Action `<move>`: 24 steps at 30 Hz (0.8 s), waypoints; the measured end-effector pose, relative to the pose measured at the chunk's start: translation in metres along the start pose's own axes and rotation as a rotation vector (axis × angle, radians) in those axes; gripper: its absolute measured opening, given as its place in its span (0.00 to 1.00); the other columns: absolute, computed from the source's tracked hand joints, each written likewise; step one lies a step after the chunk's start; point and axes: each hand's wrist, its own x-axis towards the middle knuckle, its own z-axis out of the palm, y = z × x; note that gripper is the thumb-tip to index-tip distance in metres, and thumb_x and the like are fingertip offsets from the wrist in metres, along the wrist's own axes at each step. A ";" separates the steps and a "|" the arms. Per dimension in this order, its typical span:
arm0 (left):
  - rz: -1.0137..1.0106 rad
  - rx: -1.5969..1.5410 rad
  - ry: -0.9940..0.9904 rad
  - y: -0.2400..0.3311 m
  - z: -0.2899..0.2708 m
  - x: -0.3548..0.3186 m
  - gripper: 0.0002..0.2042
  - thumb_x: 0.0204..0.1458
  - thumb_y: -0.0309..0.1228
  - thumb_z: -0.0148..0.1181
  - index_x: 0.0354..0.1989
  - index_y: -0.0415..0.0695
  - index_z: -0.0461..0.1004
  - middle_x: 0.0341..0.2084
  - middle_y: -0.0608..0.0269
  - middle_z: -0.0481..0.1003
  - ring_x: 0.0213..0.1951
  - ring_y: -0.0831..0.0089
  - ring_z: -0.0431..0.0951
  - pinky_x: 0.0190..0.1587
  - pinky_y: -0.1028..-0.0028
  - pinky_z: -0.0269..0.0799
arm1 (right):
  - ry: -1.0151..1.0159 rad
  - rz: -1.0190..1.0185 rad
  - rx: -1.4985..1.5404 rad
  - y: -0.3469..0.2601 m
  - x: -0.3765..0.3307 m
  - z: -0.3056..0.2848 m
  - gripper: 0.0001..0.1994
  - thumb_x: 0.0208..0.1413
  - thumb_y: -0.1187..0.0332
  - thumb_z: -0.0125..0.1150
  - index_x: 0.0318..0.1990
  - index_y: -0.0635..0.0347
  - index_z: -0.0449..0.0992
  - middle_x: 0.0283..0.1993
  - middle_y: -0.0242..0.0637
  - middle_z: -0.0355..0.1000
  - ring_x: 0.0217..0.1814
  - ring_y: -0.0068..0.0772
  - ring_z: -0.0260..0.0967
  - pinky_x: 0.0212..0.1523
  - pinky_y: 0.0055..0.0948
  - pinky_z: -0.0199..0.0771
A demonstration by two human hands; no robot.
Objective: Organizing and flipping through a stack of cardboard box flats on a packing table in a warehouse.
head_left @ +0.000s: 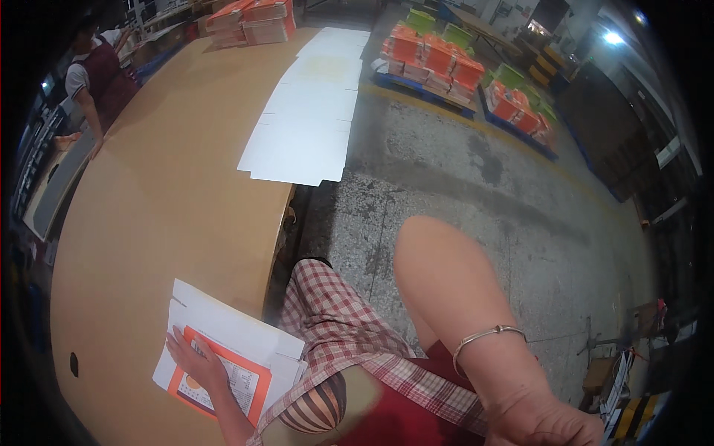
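Beside my lap, my left hand (199,361) lies on a flat white cardboard blank (236,321) at the table's near edge. Its fingers are stretched out over the orange printed panel (260,388) and grip nothing. The blank's right corner reaches over my checked apron. My right forearm, with a bangle (487,336) on it, is bent back toward the lower right. Only part of my right hand (554,430) shows at the lower edge; its fingers are cut off from view, so I cannot tell what they hold.
A long white cardboard sheet (301,119) lies along the right edge of the brown table (156,193). Orange stacks (253,22) stand at its far end. A person (104,74) is at the far left. Loaded blue pallets (424,93) stand on the floor beyond.
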 end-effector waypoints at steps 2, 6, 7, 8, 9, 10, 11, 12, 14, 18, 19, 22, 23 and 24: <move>-0.018 0.007 -0.015 0.000 0.000 0.000 0.26 0.65 0.40 0.42 0.68 0.42 0.55 0.68 0.42 0.53 0.69 0.45 0.51 0.69 0.53 0.46 | 0.006 0.013 0.000 0.001 -0.001 0.000 0.15 0.44 0.89 0.46 0.34 0.56 0.59 0.27 0.24 0.53 0.22 0.15 0.54 0.18 0.17 0.54; 0.003 0.000 0.007 -0.001 0.001 0.000 0.25 0.65 0.41 0.42 0.68 0.42 0.56 0.67 0.42 0.53 0.68 0.45 0.51 0.68 0.53 0.47 | 0.013 0.029 0.001 0.005 -0.001 0.000 0.15 0.45 0.88 0.47 0.36 0.56 0.59 0.30 0.26 0.54 0.24 0.17 0.54 0.20 0.18 0.55; 0.001 -0.016 0.007 -0.002 0.001 0.000 0.25 0.65 0.41 0.42 0.68 0.42 0.56 0.67 0.42 0.54 0.68 0.45 0.51 0.68 0.53 0.47 | 0.010 0.032 -0.001 0.005 -0.001 0.001 0.15 0.45 0.87 0.47 0.36 0.56 0.59 0.30 0.26 0.54 0.24 0.18 0.55 0.21 0.18 0.55; -0.002 -0.017 0.009 -0.002 0.002 0.000 0.25 0.65 0.41 0.42 0.68 0.42 0.56 0.67 0.42 0.54 0.68 0.45 0.51 0.68 0.53 0.47 | 0.009 0.035 0.002 0.006 -0.002 0.001 0.15 0.45 0.87 0.48 0.37 0.56 0.59 0.31 0.27 0.54 0.25 0.18 0.55 0.21 0.18 0.55; -0.010 0.015 -0.006 -0.003 0.003 0.000 0.25 0.65 0.41 0.41 0.69 0.44 0.55 0.68 0.45 0.52 0.69 0.47 0.49 0.69 0.53 0.47 | 0.013 0.038 0.003 0.006 -0.001 0.001 0.15 0.45 0.87 0.48 0.37 0.56 0.59 0.31 0.27 0.54 0.25 0.19 0.55 0.22 0.19 0.55; -0.015 0.047 -0.022 -0.003 0.003 0.000 0.25 0.65 0.41 0.40 0.69 0.46 0.53 0.69 0.48 0.51 0.70 0.49 0.48 0.69 0.53 0.46 | 0.017 0.040 0.005 0.006 -0.001 0.001 0.15 0.45 0.87 0.48 0.38 0.56 0.59 0.32 0.27 0.54 0.26 0.19 0.55 0.22 0.19 0.56; -0.013 0.044 -0.020 -0.003 0.004 0.000 0.25 0.65 0.41 0.40 0.69 0.46 0.53 0.69 0.48 0.51 0.70 0.49 0.48 0.69 0.53 0.46 | 0.013 0.043 0.006 0.006 -0.001 0.001 0.15 0.45 0.86 0.48 0.38 0.56 0.59 0.32 0.28 0.55 0.26 0.20 0.55 0.23 0.19 0.56; -0.028 0.040 -0.029 -0.003 0.004 0.000 0.25 0.65 0.41 0.40 0.69 0.46 0.53 0.69 0.48 0.50 0.70 0.49 0.48 0.69 0.53 0.46 | 0.015 0.044 0.004 0.006 -0.002 0.000 0.16 0.45 0.86 0.48 0.39 0.56 0.59 0.33 0.28 0.55 0.27 0.20 0.56 0.23 0.19 0.56; -0.044 0.039 -0.034 -0.003 0.004 0.001 0.25 0.65 0.41 0.40 0.69 0.45 0.53 0.69 0.48 0.50 0.70 0.49 0.48 0.69 0.53 0.46 | 0.017 0.047 0.005 0.006 -0.002 0.000 0.16 0.45 0.86 0.49 0.39 0.56 0.59 0.34 0.29 0.55 0.28 0.21 0.56 0.24 0.20 0.57; -0.019 0.032 -0.016 -0.002 0.003 0.000 0.25 0.65 0.41 0.41 0.69 0.44 0.54 0.68 0.45 0.52 0.69 0.47 0.49 0.69 0.53 0.47 | 0.020 0.063 0.000 0.007 -0.004 0.000 0.16 0.46 0.85 0.50 0.41 0.55 0.59 0.36 0.31 0.55 0.30 0.23 0.57 0.26 0.21 0.58; -0.002 0.011 0.001 -0.002 0.002 0.000 0.26 0.65 0.42 0.41 0.68 0.42 0.56 0.67 0.42 0.54 0.68 0.45 0.51 0.68 0.53 0.47 | 0.021 0.067 0.003 0.007 -0.004 0.000 0.16 0.46 0.84 0.50 0.42 0.55 0.59 0.36 0.32 0.55 0.31 0.23 0.57 0.27 0.21 0.58; -0.009 0.013 0.001 -0.002 0.002 0.000 0.26 0.65 0.42 0.41 0.68 0.42 0.56 0.67 0.43 0.53 0.68 0.45 0.51 0.68 0.53 0.47 | 0.023 0.075 0.005 0.007 -0.004 0.000 0.17 0.46 0.83 0.50 0.43 0.55 0.59 0.38 0.33 0.56 0.32 0.25 0.57 0.28 0.22 0.58; -0.010 0.016 0.003 -0.001 0.002 0.000 0.26 0.65 0.42 0.41 0.68 0.42 0.56 0.67 0.43 0.53 0.68 0.45 0.51 0.68 0.53 0.47 | 0.021 0.076 0.005 0.008 -0.004 0.001 0.17 0.46 0.83 0.51 0.43 0.55 0.60 0.38 0.34 0.56 0.33 0.25 0.58 0.29 0.22 0.59; -0.009 0.012 0.001 -0.001 0.002 0.000 0.26 0.65 0.41 0.41 0.68 0.42 0.56 0.67 0.43 0.53 0.68 0.45 0.51 0.68 0.53 0.47 | 0.021 0.081 -0.002 0.008 -0.004 0.001 0.17 0.46 0.83 0.51 0.44 0.55 0.60 0.39 0.34 0.56 0.33 0.26 0.58 0.29 0.23 0.59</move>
